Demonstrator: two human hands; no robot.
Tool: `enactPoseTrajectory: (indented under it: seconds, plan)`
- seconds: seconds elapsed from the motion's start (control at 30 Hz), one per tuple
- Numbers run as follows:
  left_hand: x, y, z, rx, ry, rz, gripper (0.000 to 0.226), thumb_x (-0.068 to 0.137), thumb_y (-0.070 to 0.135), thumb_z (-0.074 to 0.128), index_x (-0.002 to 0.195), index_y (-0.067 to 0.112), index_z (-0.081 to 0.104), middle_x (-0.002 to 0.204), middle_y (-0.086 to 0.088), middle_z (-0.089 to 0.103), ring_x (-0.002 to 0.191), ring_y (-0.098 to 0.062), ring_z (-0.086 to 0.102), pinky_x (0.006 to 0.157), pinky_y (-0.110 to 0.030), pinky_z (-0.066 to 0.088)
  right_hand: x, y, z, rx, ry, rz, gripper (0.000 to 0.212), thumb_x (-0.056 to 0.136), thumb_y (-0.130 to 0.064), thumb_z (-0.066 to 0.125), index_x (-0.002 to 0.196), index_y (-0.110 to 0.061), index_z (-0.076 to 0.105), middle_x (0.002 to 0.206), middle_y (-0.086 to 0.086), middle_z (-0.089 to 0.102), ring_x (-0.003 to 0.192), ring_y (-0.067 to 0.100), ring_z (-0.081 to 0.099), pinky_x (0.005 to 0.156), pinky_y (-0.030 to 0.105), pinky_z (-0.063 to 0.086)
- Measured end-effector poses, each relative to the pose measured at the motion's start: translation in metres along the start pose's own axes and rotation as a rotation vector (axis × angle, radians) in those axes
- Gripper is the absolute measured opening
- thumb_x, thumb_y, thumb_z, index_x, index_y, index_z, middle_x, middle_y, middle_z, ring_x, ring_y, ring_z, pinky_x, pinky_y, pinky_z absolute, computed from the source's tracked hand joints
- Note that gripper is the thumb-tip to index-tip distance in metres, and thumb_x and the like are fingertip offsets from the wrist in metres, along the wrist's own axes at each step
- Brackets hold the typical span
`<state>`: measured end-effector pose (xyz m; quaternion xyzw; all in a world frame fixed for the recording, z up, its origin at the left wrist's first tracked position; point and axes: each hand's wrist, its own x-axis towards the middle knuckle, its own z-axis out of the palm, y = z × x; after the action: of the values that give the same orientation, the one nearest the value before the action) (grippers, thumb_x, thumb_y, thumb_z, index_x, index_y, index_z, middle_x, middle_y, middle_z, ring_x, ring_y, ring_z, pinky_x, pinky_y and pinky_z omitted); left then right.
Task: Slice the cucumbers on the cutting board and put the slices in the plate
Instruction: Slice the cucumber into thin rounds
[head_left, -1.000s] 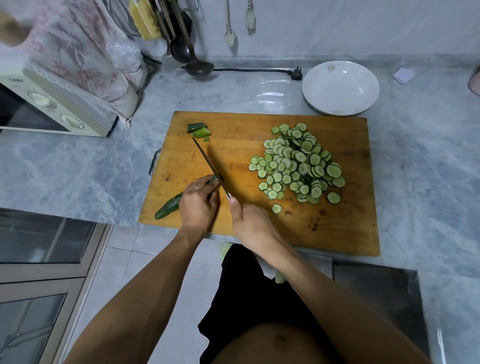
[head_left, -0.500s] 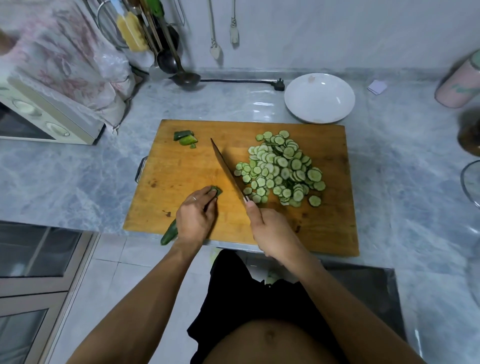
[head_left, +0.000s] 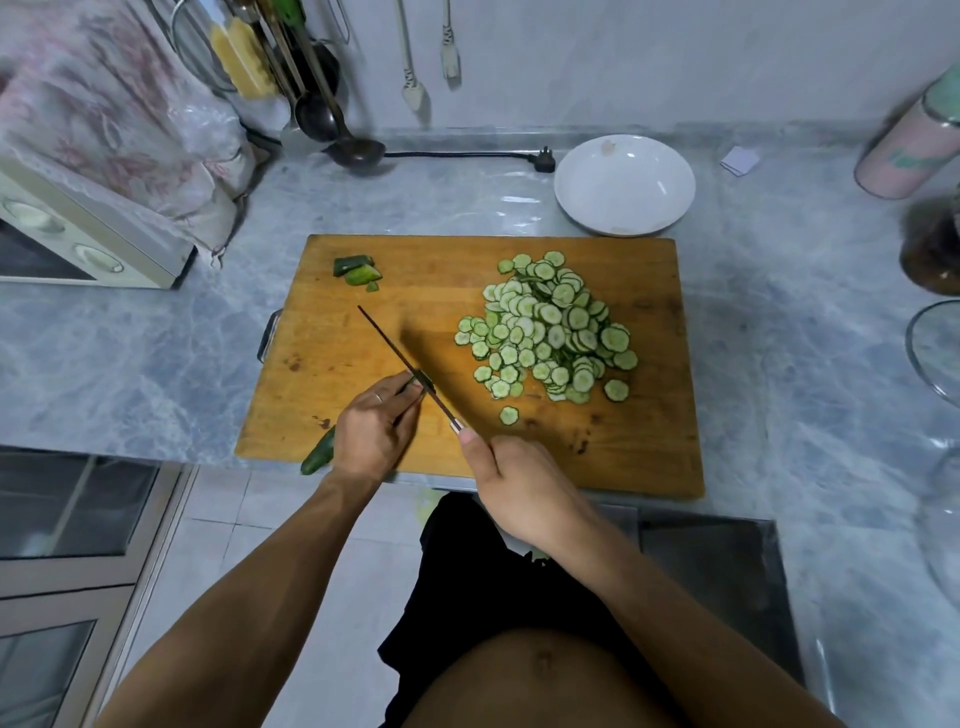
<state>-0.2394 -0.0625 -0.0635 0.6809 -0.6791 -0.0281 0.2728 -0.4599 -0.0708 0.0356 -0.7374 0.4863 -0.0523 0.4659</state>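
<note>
A person is slicing a cucumber (head_left: 318, 457) on a wooden cutting board (head_left: 363, 343).

The left hand (head_left: 374, 431) is curling its fingers over the cucumber, whose tail is sticking out past the board's near edge. The right hand (head_left: 519, 488) is gripping the handle of a knife (head_left: 400, 358), the blade meeting the cucumber at the left fingertips. A pile of slices (head_left: 550, 332) is lying on the board's right half, and the white plate (head_left: 624, 185) is sitting just beyond the board.

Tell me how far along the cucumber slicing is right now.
Done: a big pile of round green cucumber slices lies on the wooden cutting board. In hand: the left hand holds the remaining dark green cucumber while the right hand cuts with the thin-bladed knife. Left: the white round plate holds no slices.
</note>
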Motion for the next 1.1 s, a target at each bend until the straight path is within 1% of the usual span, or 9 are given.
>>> enactPoseTrajectory:
  seconds: [0.13,0.27,0.4,0.5,0.6,0.7,0.83,1.0,1.1]
  plan:
    - [-0.002,-0.004,0.003,-0.014,-0.001,0.004,0.033,0.096,0.027,0.053,0.107,0.008,0.077,0.117,-0.009,0.072,0.105,-0.025,0.069,0.085,-0.034,0.058,0.002,0.001,-0.001,-0.004,0.001,-0.002,0.060,0.105,-0.051,0.022,0.064,-0.016,0.046,0.064,0.002,0.051,0.070,0.025,0.055,0.064,0.033,0.037]
    - [-0.001,-0.004,0.004,-0.008,0.013,-0.005,0.026,0.093,0.020,0.059,0.104,0.006,0.078,0.113,-0.010,0.073,0.101,-0.026,0.070,0.081,-0.034,0.058,0.003,-0.001,-0.001,-0.007,-0.021,0.001,0.060,0.105,-0.052,0.022,0.063,-0.015,0.045,0.064,0.004,0.050,0.069,0.026,0.054,0.062,0.033,0.035]
    - [-0.001,-0.001,0.005,-0.014,0.025,-0.016,0.023,0.090,0.016,0.064,0.107,0.007,0.077,0.115,-0.010,0.072,0.102,-0.026,0.070,0.084,-0.032,0.057,0.007,-0.004,-0.004,0.042,-0.032,0.061,0.061,0.104,-0.054,0.022,0.063,-0.014,0.044,0.067,0.005,0.049,0.071,0.026,0.052,0.065,0.034,0.037]
    - [-0.001,-0.001,0.006,-0.001,0.026,-0.015,0.022,0.089,0.013,0.064,0.106,0.007,0.077,0.115,-0.010,0.072,0.101,-0.026,0.070,0.081,-0.033,0.057,0.013,-0.007,0.004,0.047,-0.032,0.075,0.061,0.104,-0.054,0.021,0.063,-0.016,0.042,0.067,0.005,0.047,0.074,0.027,0.052,0.066,0.034,0.036]
    - [-0.001,-0.001,0.007,0.004,0.026,0.002,0.019,0.088,0.009,0.064,0.102,0.007,0.077,0.115,-0.008,0.072,0.100,-0.026,0.069,0.075,-0.031,0.057,0.021,-0.012,0.013,0.050,-0.030,0.081,0.060,0.104,-0.054,0.021,0.064,-0.016,0.045,0.067,0.004,0.049,0.077,0.029,0.057,0.064,0.032,0.036]
    - [-0.002,0.001,0.007,0.002,0.038,0.010,0.019,0.086,0.006,0.065,0.101,0.007,0.077,0.114,-0.008,0.072,0.099,-0.026,0.069,0.075,-0.029,0.055,0.025,-0.014,0.014,0.059,-0.023,0.106,0.058,0.105,-0.053,0.022,0.067,-0.016,0.048,0.070,0.003,0.050,0.080,0.028,0.057,0.066,0.032,0.038]
    - [-0.002,0.001,0.007,-0.008,0.031,-0.019,0.021,0.089,0.012,0.060,0.100,0.007,0.078,0.114,-0.009,0.072,0.099,-0.026,0.070,0.076,-0.031,0.057,0.025,-0.014,0.015,0.060,-0.011,0.110,0.060,0.104,-0.054,0.023,0.074,-0.011,0.053,0.075,0.007,0.055,0.084,0.031,0.060,0.066,0.032,0.039]
    - [0.000,0.000,0.005,-0.026,0.023,-0.035,0.020,0.089,0.012,0.062,0.098,0.005,0.078,0.111,-0.010,0.074,0.098,-0.027,0.071,0.079,-0.033,0.058,0.016,-0.012,0.011,0.039,-0.010,0.079,0.059,0.105,-0.052,0.023,0.067,-0.014,0.049,0.069,0.005,0.054,0.074,0.028,0.058,0.065,0.034,0.042]
    - [0.001,0.004,0.002,-0.033,0.018,-0.038,0.018,0.086,0.007,0.063,0.095,0.003,0.078,0.107,-0.011,0.075,0.094,-0.027,0.072,0.077,-0.032,0.057,0.009,-0.012,0.011,0.028,-0.014,0.049,0.058,0.105,-0.051,0.023,0.065,-0.016,0.046,0.066,0.003,0.052,0.066,0.022,0.053,0.063,0.033,0.037]
